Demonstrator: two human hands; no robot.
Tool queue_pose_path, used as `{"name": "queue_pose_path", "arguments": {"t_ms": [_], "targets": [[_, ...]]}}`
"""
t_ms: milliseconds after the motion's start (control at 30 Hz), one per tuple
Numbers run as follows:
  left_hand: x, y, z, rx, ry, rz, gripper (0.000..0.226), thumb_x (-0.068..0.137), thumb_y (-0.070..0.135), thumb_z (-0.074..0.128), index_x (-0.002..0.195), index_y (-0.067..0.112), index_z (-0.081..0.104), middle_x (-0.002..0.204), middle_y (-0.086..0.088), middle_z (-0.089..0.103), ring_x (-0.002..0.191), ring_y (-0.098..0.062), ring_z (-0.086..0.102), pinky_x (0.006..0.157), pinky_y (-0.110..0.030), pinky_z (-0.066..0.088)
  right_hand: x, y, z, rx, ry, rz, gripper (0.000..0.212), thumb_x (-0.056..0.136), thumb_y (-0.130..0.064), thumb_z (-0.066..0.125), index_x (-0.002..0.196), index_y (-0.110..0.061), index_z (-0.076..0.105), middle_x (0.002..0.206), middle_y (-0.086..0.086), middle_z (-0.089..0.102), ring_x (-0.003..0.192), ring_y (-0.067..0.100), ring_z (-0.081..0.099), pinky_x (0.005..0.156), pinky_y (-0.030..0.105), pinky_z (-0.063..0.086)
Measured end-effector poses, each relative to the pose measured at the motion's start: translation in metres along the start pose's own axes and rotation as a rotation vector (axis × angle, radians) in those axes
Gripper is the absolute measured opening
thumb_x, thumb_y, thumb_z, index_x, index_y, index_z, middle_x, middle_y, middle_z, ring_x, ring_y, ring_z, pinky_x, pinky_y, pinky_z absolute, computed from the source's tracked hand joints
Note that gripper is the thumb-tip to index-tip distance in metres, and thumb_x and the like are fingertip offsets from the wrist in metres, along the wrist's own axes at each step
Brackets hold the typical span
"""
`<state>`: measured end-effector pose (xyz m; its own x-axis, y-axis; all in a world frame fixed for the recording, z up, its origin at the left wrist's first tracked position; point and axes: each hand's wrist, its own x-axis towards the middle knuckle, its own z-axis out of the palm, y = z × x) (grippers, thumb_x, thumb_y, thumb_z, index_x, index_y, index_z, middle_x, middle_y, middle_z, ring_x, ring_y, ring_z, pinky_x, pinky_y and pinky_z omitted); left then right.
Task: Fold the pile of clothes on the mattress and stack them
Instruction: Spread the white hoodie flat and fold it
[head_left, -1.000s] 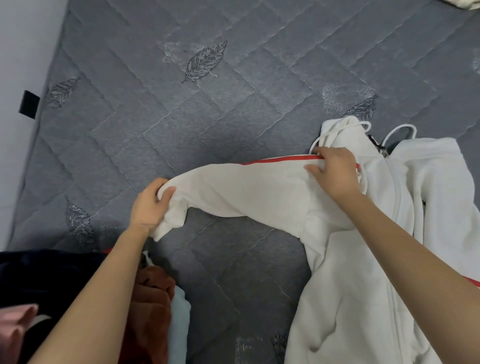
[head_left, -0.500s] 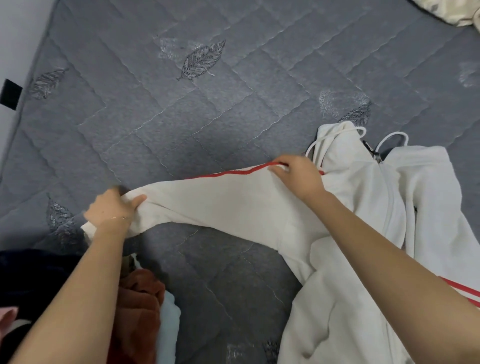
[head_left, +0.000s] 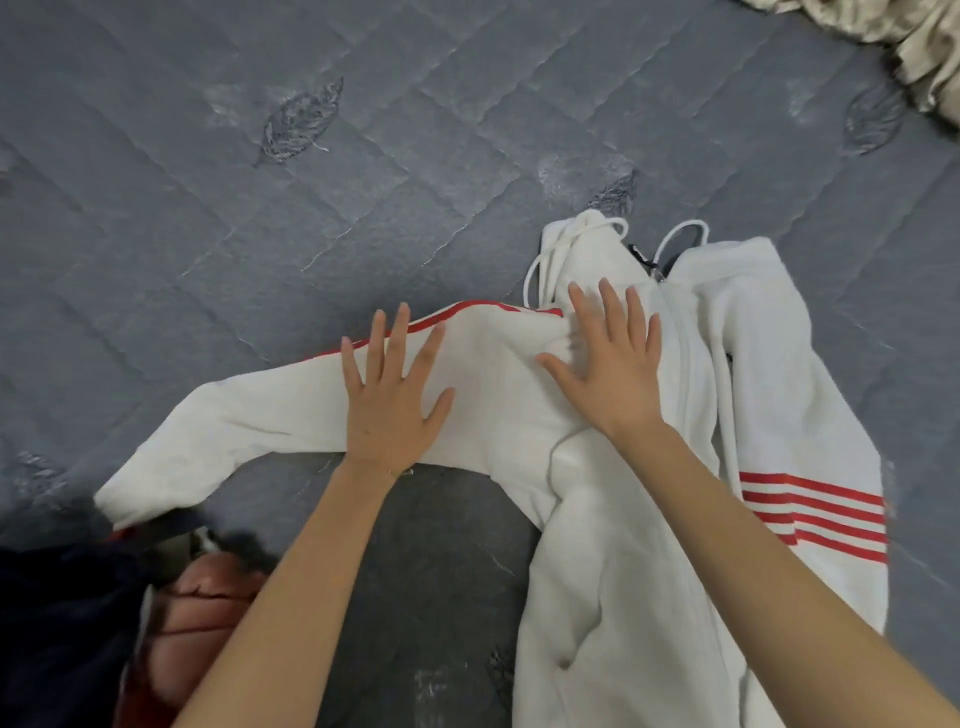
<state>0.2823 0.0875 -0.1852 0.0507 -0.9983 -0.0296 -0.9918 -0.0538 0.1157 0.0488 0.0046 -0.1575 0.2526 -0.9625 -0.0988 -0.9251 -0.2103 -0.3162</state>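
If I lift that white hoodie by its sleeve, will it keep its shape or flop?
Probably floppy: the white hoodie lies creased under the left hand and right hand, so its sleeve would likely droop. It looks thick, so perhaps bulky, not slippery. The loose drawstring may dangle.

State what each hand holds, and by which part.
Nothing is held. The left hand presses flat on the white jacket, on its outstretched sleeve; the right hand near its shoulder.
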Motion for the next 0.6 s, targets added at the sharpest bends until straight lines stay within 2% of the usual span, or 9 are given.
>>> {"name": "queue_pose_path", "arguments": {"t_ms": [67,233,433,600], "targets": [[-0.002,0.03,0.002,0.004,0.001,0.025,0.067,0.093,0.057,0.032,0.152,0.028,0.019,0.159,-0.012,0.012,0.146,-0.035,0.009,0.114,-0.059,0.004,-0.015,0.025,-0.01,-0.014,0.002,0.039,0.083,0.081,-0.072,0.028,0.152,-0.03,0.021,0.16,0.007,0.018,0.147,0.033,0.009,0.115,0.054,0.008],[-0.017,0.113,-0.004,-0.045,0.018,0.037,0.068,0.093,0.058,0.034,0.152,0.027,0.018,0.159,-0.012,0.014,0.147,-0.032,0.008,0.116,-0.058,0.007,-0.043,0.089,-0.038,0.008,0.06,0.105,0.082,0.082,-0.069,0.036,0.151,-0.026,0.026,0.157,0.011,0.025,0.146,0.035,0.016,0.115,0.054,0.012],[-0.045,0.237,0.014,-0.142,-0.077,0.069,0.065,0.095,0.053,0.034,0.151,0.023,0.023,0.159,-0.011,0.017,0.147,-0.028,0.011,0.115,-0.055,0.011,-0.087,0.184,-0.065,0.08,0.055,0.175,0.082,0.082,-0.065,0.04,0.15,-0.022,0.028,0.155,0.012,0.03,0.144,0.036,0.021,0.115,0.053,0.016],[-0.057,0.342,0.026,-0.206,-0.126,-0.053,0.065,0.094,0.054,0.031,0.151,0.023,0.024,0.157,-0.009,0.022,0.145,-0.027,0.013,0.117,-0.049,0.008,-0.143,0.273,-0.086,0.208,-0.043,0.304,0.09,0.083,-0.055,0.065,0.153,-0.019,0.02,0.157,0.01,0.024,0.145,0.028,0.019,0.119,0.043,0.014]]}}
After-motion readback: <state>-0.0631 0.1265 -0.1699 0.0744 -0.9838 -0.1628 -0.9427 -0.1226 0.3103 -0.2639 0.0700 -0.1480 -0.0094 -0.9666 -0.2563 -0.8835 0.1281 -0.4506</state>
